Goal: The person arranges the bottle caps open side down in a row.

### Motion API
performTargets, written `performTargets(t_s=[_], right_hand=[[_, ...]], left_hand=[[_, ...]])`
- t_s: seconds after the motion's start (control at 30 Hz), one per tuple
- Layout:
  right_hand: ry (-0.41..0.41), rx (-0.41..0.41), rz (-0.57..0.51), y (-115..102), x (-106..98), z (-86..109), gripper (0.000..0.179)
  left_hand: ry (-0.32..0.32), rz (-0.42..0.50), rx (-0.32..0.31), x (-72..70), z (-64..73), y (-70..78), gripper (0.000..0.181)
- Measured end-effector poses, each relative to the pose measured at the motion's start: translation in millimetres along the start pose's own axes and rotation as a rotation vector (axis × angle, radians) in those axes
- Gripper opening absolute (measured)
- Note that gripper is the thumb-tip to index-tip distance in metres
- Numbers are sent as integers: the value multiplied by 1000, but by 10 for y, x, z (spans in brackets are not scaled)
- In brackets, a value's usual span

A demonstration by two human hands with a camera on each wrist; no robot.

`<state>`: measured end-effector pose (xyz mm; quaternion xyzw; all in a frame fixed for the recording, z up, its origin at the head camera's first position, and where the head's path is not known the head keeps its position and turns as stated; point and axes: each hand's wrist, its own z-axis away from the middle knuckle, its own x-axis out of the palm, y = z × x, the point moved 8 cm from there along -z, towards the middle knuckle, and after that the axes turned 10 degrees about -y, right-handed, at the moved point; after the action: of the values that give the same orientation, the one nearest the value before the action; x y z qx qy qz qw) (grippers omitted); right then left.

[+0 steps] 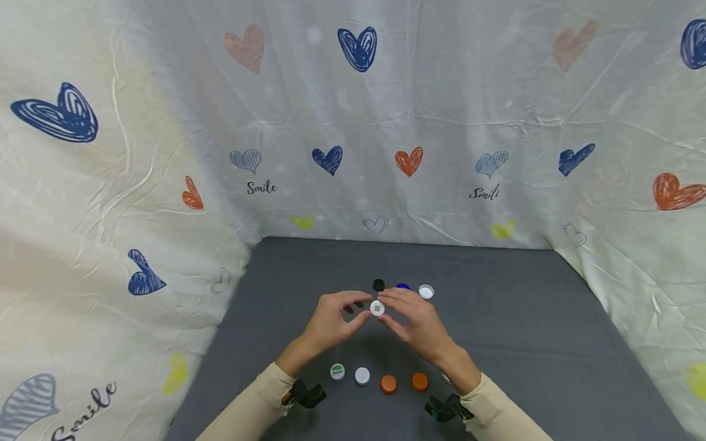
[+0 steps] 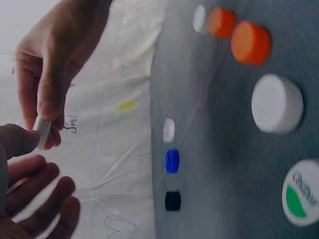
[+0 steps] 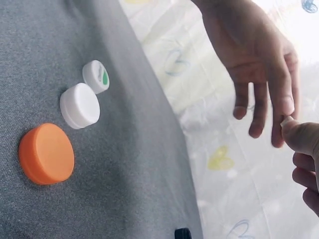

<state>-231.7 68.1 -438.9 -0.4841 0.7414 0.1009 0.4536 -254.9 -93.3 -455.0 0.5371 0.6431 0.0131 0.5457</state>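
Raised over the table, a small round white cap [image 1: 377, 308] with a grey square on its face is held between both hands. My left hand [image 1: 331, 321] pinches its left edge with thumb and fingertips. From the other side, my right hand [image 1: 416, 321] grips it between thumb and fingers. Edge-on in the left wrist view, the white cap [image 2: 44, 130] sits between the two thumbs and the right fingers. Only a sliver of the cap [image 3: 286, 121] shows in the right wrist view. The left hand's other fingers [image 2: 60, 191] are spread apart below it.
Beyond the hands stand a black cap [image 1: 378, 285], a partly hidden blue cap [image 1: 403, 286] and a white cap [image 1: 426, 291]. Nearer lie a white-and-green cap [image 1: 337, 372], a white cap [image 1: 362, 376] and two orange caps [image 1: 388, 384]. The right wrist partly covers another white cap [image 1: 445, 378].
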Motion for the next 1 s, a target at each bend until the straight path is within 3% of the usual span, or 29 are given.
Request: performTargets(t_s=[0.13, 0.27, 0.57, 0.8, 1.0], right_hand=[[-14, 31, -39, 35, 28, -14, 42], [-25, 36, -80, 54, 106, -53, 41], [-49, 27, -47, 45, 323, -169, 38], [-181, 81, -7, 148, 621, -201, 31], [-305, 111, 49, 232, 932, -178, 22]], left_hand=[[32, -176, 120, -41, 21, 119, 35], [41, -289, 127, -88, 46, 142, 37], [16, -348, 54, -113, 131, -22, 34], [-44, -375, -25, -23, 188, -280, 26], [-134, -443, -122, 153, 257, -549, 20]])
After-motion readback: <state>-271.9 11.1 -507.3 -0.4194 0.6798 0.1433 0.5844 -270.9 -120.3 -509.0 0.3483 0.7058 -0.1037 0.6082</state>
